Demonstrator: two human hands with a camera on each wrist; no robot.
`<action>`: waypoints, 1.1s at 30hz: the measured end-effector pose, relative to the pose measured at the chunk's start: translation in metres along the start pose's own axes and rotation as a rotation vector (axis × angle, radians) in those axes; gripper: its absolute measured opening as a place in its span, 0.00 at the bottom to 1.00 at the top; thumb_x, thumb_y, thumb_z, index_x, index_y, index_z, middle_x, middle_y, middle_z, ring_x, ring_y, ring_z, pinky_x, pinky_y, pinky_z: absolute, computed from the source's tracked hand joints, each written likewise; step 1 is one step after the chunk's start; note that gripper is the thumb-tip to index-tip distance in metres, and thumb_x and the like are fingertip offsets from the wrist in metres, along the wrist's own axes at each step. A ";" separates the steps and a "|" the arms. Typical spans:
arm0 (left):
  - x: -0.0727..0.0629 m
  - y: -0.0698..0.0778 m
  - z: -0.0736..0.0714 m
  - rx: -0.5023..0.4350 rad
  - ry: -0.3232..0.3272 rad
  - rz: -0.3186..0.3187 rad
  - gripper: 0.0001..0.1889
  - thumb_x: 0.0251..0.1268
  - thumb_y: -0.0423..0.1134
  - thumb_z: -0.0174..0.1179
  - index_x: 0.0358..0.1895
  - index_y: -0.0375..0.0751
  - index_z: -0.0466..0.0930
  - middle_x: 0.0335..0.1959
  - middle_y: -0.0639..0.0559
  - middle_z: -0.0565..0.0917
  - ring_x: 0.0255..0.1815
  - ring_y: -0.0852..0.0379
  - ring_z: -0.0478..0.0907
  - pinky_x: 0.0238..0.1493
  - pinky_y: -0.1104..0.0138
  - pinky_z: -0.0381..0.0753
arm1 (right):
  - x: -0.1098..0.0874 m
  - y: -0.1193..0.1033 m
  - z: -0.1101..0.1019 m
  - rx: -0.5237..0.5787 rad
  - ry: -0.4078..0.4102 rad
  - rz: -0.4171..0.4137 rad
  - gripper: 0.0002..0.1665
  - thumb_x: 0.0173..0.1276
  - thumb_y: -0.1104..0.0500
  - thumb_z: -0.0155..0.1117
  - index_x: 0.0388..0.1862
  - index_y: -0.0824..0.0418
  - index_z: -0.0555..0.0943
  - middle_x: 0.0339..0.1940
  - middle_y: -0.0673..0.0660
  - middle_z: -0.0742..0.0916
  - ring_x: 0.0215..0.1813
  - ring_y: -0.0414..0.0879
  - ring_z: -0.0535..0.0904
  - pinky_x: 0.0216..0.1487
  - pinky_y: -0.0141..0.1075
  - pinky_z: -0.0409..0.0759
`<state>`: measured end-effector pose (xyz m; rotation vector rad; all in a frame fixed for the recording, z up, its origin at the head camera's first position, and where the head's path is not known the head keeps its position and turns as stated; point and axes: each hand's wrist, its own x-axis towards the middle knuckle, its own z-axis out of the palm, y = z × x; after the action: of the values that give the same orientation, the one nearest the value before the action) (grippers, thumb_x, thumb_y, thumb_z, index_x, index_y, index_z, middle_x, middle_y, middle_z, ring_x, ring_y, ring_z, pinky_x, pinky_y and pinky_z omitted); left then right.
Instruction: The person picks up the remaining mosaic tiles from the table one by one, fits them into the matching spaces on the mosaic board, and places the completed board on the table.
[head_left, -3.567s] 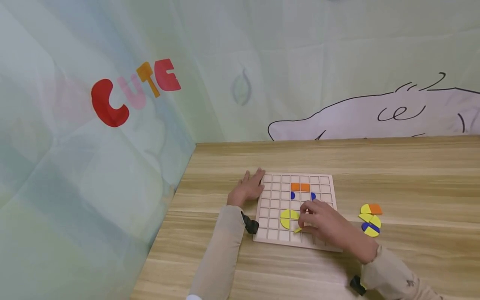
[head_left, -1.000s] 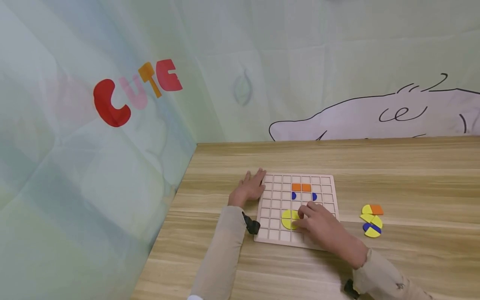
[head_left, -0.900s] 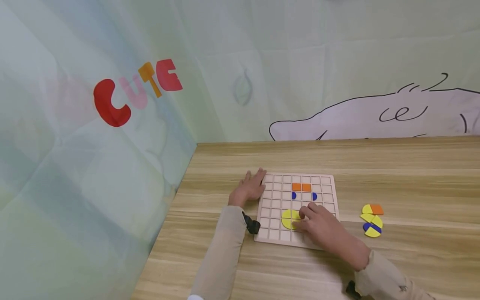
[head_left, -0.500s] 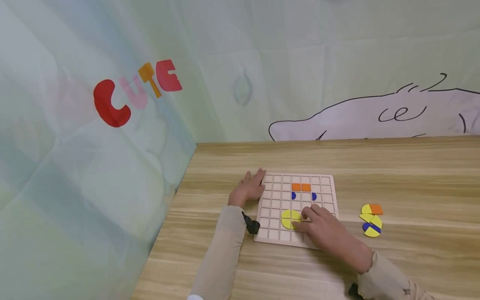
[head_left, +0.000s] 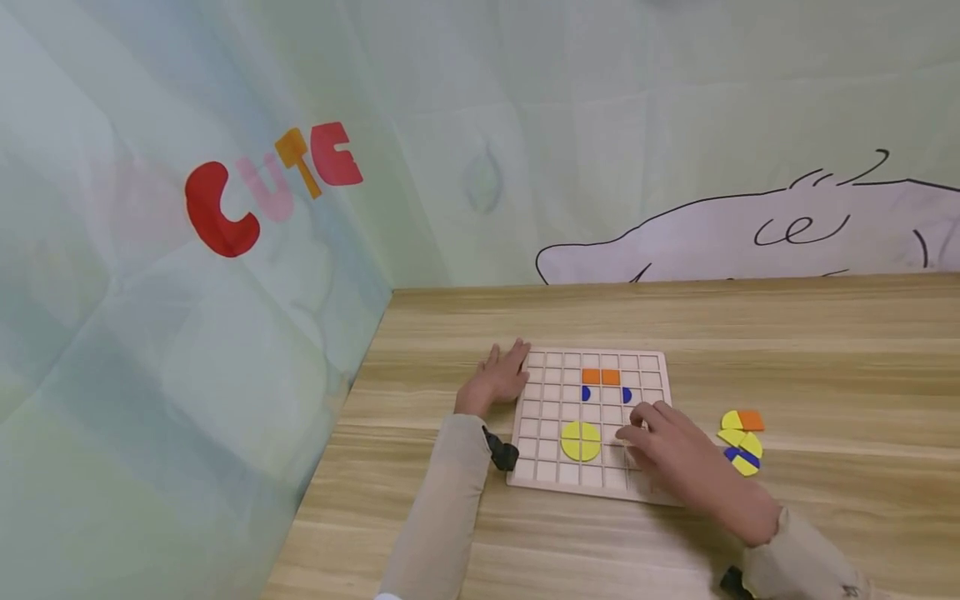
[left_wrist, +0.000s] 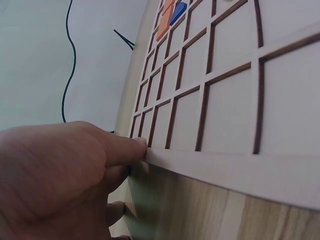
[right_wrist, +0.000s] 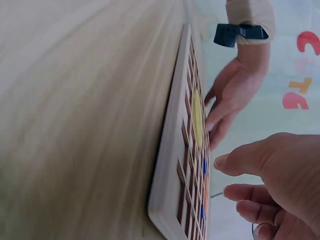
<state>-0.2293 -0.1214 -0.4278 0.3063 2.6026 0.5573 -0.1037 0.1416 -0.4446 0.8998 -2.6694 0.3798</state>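
A pale wooden grid board (head_left: 525, 477) lies on the table. Yellow quarter pieces (head_left: 572, 431) form a full circle in its lower cells. Farther up sit two orange squares (head_left: 591, 377) and two blue half-circles (head_left: 586, 393). My left hand (head_left: 491, 385) rests at the board's left edge, fingers extended, and in the left wrist view its thumb (left_wrist: 131, 150) touches the rim. Over the board's right part hovers my right hand (head_left: 678, 458), fingers loosely bent and holding nothing. The right wrist view shows a gap between its thumb (right_wrist: 245, 159) and fingers.
Right of the board, a loose group of flat pieces lies on the wooden table (head_left: 847, 358): an orange piece (head_left: 752, 420), several yellow pieces (head_left: 729, 420) and blue ones. A printed cloth backdrop (head_left: 450, 100) stands behind and to the left of the table.
My right hand pinched a yellow piece, pressed it into the circle's lower right cell, then let go and drew back to the right. My left hand has stayed at the board's edge.
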 end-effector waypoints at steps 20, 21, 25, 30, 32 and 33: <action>0.000 -0.001 -0.001 -0.002 -0.003 -0.001 0.29 0.78 0.44 0.37 0.78 0.52 0.41 0.79 0.56 0.39 0.79 0.44 0.28 0.77 0.46 0.34 | -0.015 0.029 -0.019 0.018 0.028 0.103 0.15 0.48 0.68 0.74 0.37 0.59 0.86 0.36 0.55 0.80 0.38 0.50 0.74 0.39 0.42 0.75; 0.000 -0.001 -0.001 -0.002 -0.001 -0.001 0.29 0.78 0.44 0.37 0.78 0.52 0.41 0.79 0.56 0.39 0.79 0.44 0.28 0.77 0.46 0.34 | -0.016 0.030 -0.019 0.014 0.033 0.106 0.15 0.47 0.68 0.74 0.36 0.60 0.86 0.36 0.55 0.80 0.38 0.50 0.74 0.39 0.42 0.76; 0.000 -0.001 0.000 0.001 0.003 -0.003 0.29 0.78 0.44 0.37 0.78 0.52 0.41 0.79 0.56 0.39 0.79 0.45 0.29 0.77 0.47 0.35 | -0.020 0.037 -0.021 0.009 0.044 0.129 0.14 0.46 0.70 0.74 0.34 0.60 0.86 0.35 0.55 0.81 0.39 0.51 0.76 0.39 0.44 0.77; 0.001 -0.001 0.001 0.004 0.004 -0.003 0.29 0.78 0.44 0.37 0.78 0.52 0.42 0.79 0.56 0.39 0.79 0.44 0.29 0.77 0.47 0.35 | -0.026 0.045 -0.026 0.013 0.026 0.157 0.14 0.45 0.73 0.72 0.32 0.61 0.85 0.33 0.56 0.81 0.39 0.53 0.77 0.41 0.47 0.78; 0.001 -0.001 0.001 0.008 0.003 -0.004 0.29 0.78 0.44 0.37 0.78 0.52 0.42 0.79 0.56 0.39 0.79 0.44 0.29 0.77 0.46 0.36 | -0.030 0.049 -0.027 0.007 0.034 0.154 0.15 0.43 0.74 0.71 0.31 0.61 0.85 0.32 0.56 0.81 0.38 0.54 0.77 0.40 0.48 0.78; 0.001 -0.001 0.001 0.011 0.001 -0.004 0.29 0.78 0.44 0.37 0.78 0.53 0.42 0.79 0.56 0.39 0.79 0.44 0.29 0.77 0.46 0.36 | -0.032 0.051 -0.028 0.006 0.034 0.157 0.16 0.43 0.75 0.71 0.31 0.60 0.85 0.32 0.55 0.81 0.38 0.54 0.77 0.40 0.48 0.77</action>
<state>-0.2296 -0.1217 -0.4291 0.3037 2.6075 0.5422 -0.1058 0.2078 -0.4384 0.6813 -2.7166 0.4343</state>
